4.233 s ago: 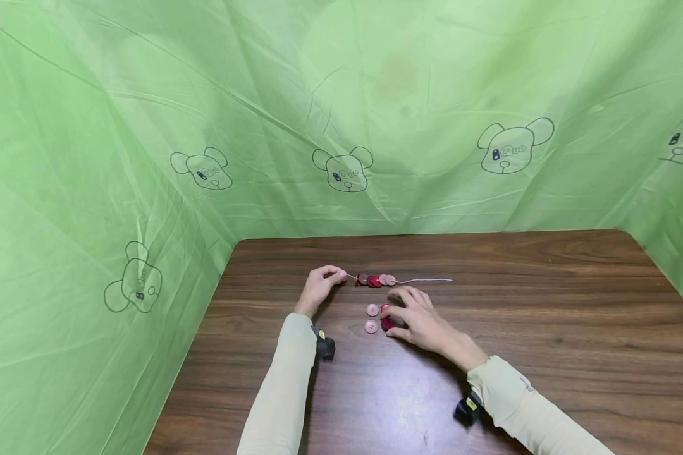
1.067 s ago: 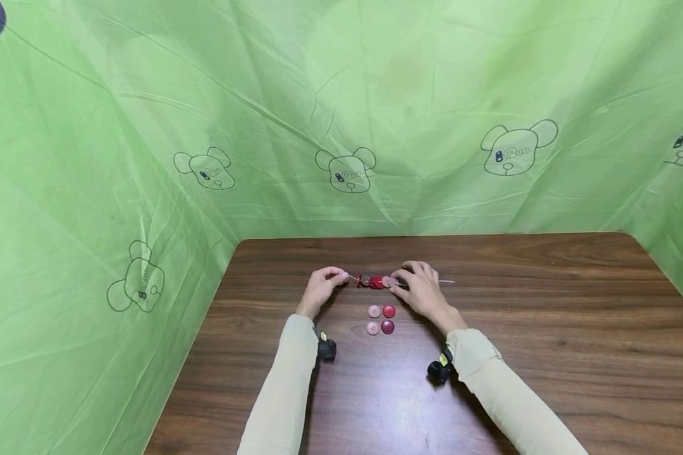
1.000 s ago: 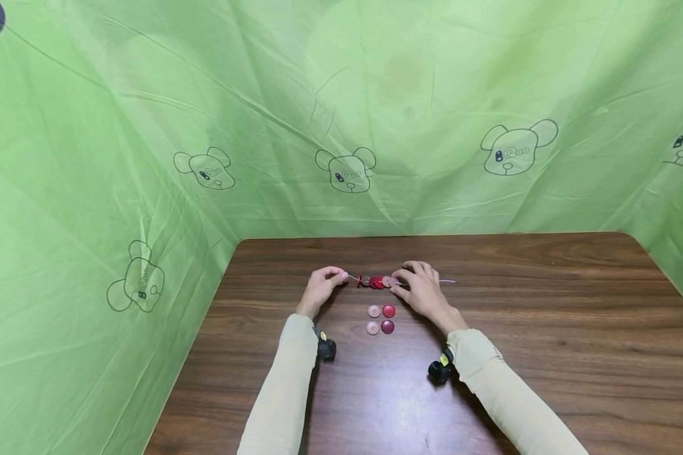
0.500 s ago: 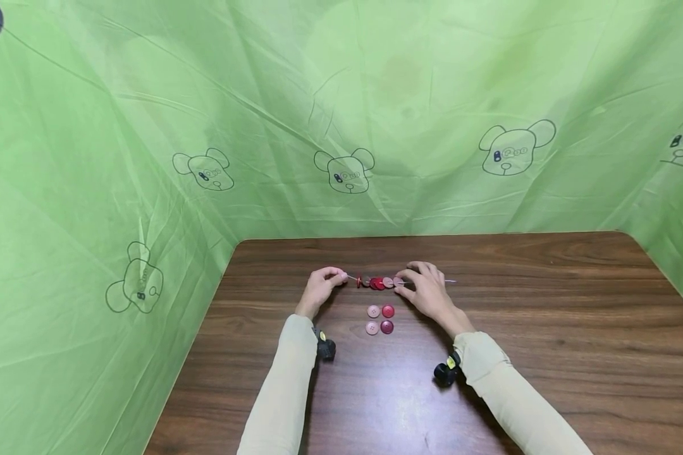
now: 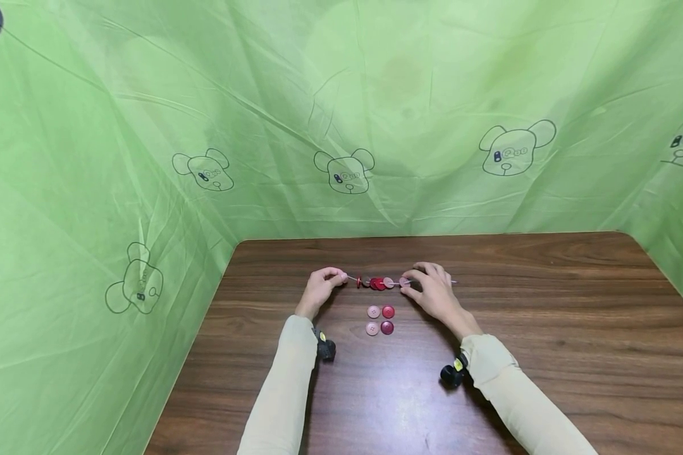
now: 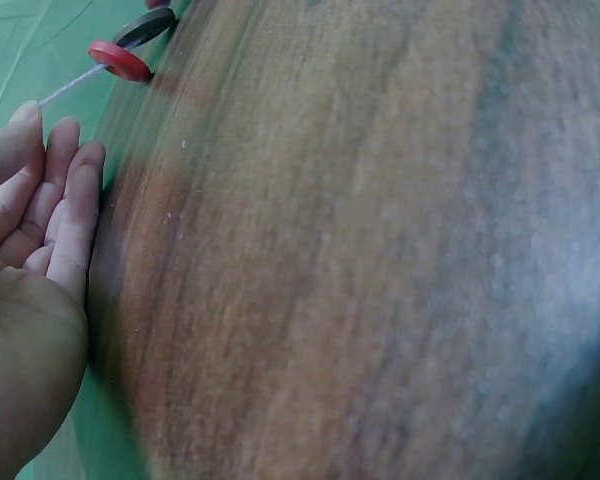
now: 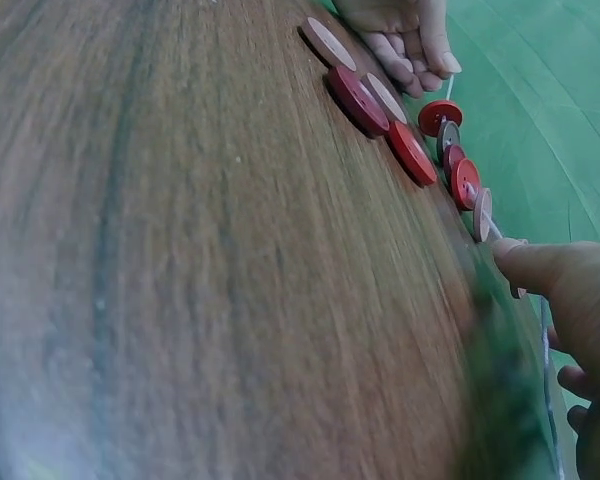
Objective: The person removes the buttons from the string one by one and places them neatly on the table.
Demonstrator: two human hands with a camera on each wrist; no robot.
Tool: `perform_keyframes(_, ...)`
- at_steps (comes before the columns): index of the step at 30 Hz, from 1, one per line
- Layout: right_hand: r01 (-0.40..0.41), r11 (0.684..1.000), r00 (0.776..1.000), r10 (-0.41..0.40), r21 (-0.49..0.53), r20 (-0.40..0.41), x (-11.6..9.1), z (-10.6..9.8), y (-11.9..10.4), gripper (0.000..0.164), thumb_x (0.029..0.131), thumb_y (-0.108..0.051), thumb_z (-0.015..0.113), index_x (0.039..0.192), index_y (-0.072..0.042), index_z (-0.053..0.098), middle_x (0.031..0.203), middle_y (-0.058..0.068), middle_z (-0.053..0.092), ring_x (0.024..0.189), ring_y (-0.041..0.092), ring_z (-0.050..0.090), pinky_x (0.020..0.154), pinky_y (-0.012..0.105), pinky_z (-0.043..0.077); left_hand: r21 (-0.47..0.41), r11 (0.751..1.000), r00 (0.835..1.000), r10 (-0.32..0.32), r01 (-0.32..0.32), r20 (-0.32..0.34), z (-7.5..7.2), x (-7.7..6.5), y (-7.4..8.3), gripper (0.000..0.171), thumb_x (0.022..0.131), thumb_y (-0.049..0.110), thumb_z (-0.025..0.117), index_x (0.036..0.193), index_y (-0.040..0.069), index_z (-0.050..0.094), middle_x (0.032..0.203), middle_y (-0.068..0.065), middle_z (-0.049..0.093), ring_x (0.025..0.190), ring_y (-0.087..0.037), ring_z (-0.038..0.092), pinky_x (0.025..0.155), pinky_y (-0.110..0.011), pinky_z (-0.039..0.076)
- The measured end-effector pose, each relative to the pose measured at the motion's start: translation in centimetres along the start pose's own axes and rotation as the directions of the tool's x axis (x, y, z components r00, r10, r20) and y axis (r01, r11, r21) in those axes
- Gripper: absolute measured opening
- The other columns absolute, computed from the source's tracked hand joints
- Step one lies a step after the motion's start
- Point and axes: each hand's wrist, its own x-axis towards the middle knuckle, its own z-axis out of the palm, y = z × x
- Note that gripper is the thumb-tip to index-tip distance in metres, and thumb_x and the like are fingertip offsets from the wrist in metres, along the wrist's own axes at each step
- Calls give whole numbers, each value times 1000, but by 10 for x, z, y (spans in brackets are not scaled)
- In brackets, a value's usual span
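Note:
In the head view my left hand pinches the left end of a thin pale string. Several buttons are threaded on it: a red button, a dark grey one, overlapping reddish ones and a pink button. My right hand pinches another pink button on the string, a small gap from the rest; the thumb partly hides it in the right wrist view. The string's free end passes beneath the right hand. In the left wrist view, thumb and forefinger hold the string beside the red button.
Between the hands, nearer the body, lie two loose pink buttons, a red button and a dark red button. They rest on a brown wooden table, with a green printed curtain around its back and left.
My right hand has left the loose buttons for the string, pinched the rightmost pink button and drawn it rightwards, away from the other threaded buttons. The left hand keeps its place.

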Motion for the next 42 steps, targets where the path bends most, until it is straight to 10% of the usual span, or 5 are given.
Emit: perform_keyframes(42,-2,1000,998,2,-9,-57,-12,-20,28,30,81,-31,75,105,-14,69,129,18,54,123,43,38,97,60,25,-49,998,999,38,-38,5,1,4,-6,12,86,15,70,89,3,70,84,-4,71,83,-11,63,80,-24,46)
